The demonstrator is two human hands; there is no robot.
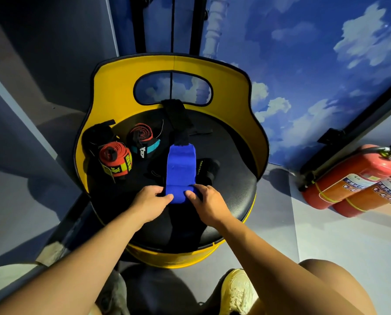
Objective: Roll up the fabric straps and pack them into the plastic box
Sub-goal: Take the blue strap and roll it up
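A blue strap [180, 169], half rolled, lies on a black seat [233, 194]; the left hand [150, 202] and right hand [207, 202] pinch its rolled end (fingertips partly hidden). Its dark far end blends into the seat; two rolled straps [116, 160] sit left.

2 rolled straps [115, 159], 1 blue strap [180, 169], 2 hands [149, 200], 2 extinguishers [349, 178]

A gym-like room: cloud-painted blue wall [303, 53], yellow-backed padded seat [235, 178], floor-standing fire extinguishers [353, 178].
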